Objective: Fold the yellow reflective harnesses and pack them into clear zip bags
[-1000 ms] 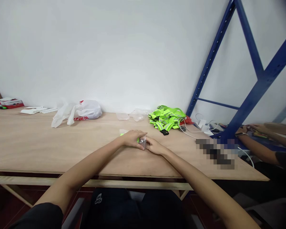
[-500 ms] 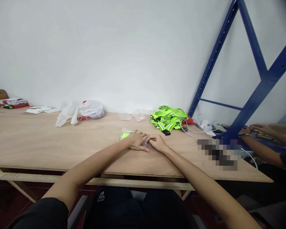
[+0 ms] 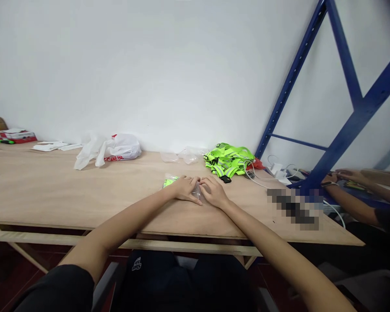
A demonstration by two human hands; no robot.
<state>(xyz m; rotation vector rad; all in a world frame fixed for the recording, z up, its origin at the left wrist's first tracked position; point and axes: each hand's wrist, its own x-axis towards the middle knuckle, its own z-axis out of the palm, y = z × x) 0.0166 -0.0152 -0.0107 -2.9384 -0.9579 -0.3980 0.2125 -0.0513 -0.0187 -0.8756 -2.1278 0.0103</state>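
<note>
A clear plastic bag [image 3: 196,193] lies on the table in front of me, with a folded neon-yellow reflective strap [image 3: 169,182] at its left end, seemingly inside it. My left hand [image 3: 184,189] rests flat over the bag, thumb stretched toward me, hiding its middle. At the bag's right end, the fingers of my right hand [image 3: 213,192] are bent and pinch the plastic close to my left fingertips. Beyond my right hand sits a heap of neon-yellow reflective straps [image 3: 229,158] with black buckles.
Clear plastic bags [image 3: 190,156] and a white carrier bag [image 3: 125,147] lie along the wall. Papers [image 3: 53,146] and a red-white box [image 3: 17,136] are farther left. A blue metal frame [image 3: 336,134], white cables [image 3: 258,184] and another person's arms [image 3: 347,201] are on the right.
My right hand has shifted slightly, its fingers now reaching farther up along the bag's end beside my left fingers. My left hand stays on the bag. The view has turned slightly.
</note>
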